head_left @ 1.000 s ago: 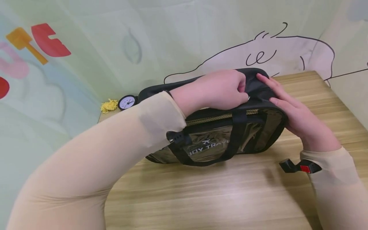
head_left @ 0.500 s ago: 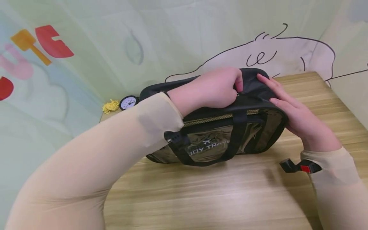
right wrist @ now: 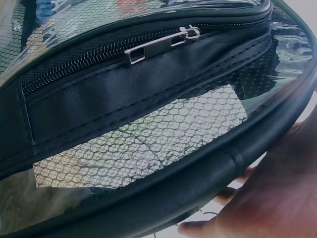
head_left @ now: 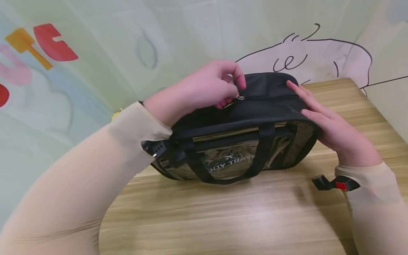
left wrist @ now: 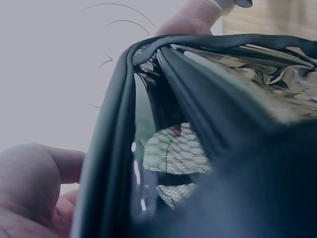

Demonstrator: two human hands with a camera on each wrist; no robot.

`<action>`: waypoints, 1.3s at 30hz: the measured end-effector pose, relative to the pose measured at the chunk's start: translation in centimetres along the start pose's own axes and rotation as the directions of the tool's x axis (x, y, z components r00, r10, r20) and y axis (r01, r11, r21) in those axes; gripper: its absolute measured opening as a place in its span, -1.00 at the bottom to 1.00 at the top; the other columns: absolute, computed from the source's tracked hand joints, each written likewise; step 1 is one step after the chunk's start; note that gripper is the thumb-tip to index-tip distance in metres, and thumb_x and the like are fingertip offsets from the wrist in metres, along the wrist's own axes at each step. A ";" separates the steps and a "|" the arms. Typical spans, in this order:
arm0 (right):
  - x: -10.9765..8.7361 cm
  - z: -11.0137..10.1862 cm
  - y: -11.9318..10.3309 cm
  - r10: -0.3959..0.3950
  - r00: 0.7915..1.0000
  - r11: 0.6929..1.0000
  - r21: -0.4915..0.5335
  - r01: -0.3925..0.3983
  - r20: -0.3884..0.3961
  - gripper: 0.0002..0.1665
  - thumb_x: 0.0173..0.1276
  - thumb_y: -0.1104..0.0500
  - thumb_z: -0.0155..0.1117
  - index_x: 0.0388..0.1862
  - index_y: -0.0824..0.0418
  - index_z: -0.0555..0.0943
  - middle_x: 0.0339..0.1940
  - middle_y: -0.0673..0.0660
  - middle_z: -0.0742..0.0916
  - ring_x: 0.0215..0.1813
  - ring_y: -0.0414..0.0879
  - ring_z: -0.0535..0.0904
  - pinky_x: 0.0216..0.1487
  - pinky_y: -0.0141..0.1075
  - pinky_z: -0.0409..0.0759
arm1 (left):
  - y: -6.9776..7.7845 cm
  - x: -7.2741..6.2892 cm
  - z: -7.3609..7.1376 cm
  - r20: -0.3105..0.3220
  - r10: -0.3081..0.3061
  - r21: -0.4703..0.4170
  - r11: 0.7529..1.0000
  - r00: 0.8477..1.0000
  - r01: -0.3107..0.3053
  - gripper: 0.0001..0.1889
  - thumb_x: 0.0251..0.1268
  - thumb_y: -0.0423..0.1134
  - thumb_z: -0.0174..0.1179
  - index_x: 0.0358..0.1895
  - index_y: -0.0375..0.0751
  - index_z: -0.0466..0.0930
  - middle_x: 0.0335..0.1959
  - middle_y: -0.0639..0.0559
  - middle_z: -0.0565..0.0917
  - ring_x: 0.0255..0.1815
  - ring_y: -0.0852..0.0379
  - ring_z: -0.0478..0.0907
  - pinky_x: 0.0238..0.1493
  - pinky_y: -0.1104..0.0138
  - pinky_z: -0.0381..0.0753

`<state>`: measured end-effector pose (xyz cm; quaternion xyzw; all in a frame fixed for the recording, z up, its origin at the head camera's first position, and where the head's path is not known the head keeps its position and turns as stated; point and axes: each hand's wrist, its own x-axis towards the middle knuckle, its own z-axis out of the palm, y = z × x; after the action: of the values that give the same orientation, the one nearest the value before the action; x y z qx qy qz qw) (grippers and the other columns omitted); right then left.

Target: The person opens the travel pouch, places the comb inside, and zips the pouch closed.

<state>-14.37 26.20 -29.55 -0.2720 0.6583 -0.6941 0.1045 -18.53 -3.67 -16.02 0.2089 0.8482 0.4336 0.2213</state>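
A black travel bag [head_left: 229, 131] with clear panels and white lettering stands upright on the wooden table. At its top seam my left hand [head_left: 210, 83] pinches the metal zipper pull [head_left: 240, 98] between curled fingers and thumb. In the left wrist view, that hand [left wrist: 29, 191] shows beyond the bag's dark edge. My right hand [head_left: 331, 124] rests against the bag's right end, fingers extended and thumb on the top edge. The right wrist view shows the right hand [right wrist: 267, 198] beside the rounded rim, near mesh and a second zipper pull [right wrist: 158, 47] on the bag's side.
A black carry strap [head_left: 223, 181] hangs down the bag's front. A bit of yellow stringy material [head_left: 116, 114] peeks out behind the left sleeve. Behind the table [head_left: 239, 216] stands a pale printed curtain [head_left: 191, 39].
My left hand has drawn the zipper pull leftward along the bag's top, and the left forearm has shifted left, covering the round dial. The right hand stays at the bag's end.
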 end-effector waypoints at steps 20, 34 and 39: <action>-0.1 -0.4 -0.1 -0.010 1.000 0.999 0.034 0.011 -0.009 -0.25 0.64 0.37 -0.28 0.72 -0.03 0.04 0.74 0.01 -0.22 0.66 -0.12 -0.48 0.57 -0.38 -0.20 | -8.7 -8.8 -5.0 -0.335 -0.006 -0.477 0.863 0.942 -0.164 -0.87 0.31 -0.59 0.06 -0.20 -0.34 0.52 -0.60 0.02 0.49 -0.59 0.06 0.35 -0.51 0.32 0.42; -0.1 0.2 -0.4 -0.035 0.999 0.997 0.069 0.034 0.016 -0.25 0.65 0.38 -0.29 0.73 0.01 -0.02 0.73 0.02 -0.18 0.66 -0.04 -0.28 0.39 -0.47 0.27 | -16.4 -12.6 -4.8 -0.351 0.039 -0.731 0.613 0.935 -0.300 -0.68 0.53 -0.59 -0.14 -0.27 -0.22 0.58 -0.51 0.01 0.56 -0.56 0.12 0.43 -0.46 0.39 0.44; 0.0 0.3 -0.4 -0.042 0.999 0.997 0.063 0.041 0.021 -0.25 0.64 0.37 -0.29 0.73 0.02 -0.03 0.73 0.03 -0.16 0.66 -0.04 -0.27 0.40 -0.46 0.25 | -19.9 -13.6 -4.0 -0.349 0.055 -0.762 0.565 0.935 -0.318 -0.59 0.54 -0.60 -0.24 -0.25 -0.20 0.61 -0.51 0.03 0.58 -0.51 0.15 0.47 -0.45 0.43 0.44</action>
<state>-14.12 26.03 -29.13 -0.2898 0.6292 -0.7134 0.1058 -12.89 -24.34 -27.71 0.1098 0.5528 0.8174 0.1191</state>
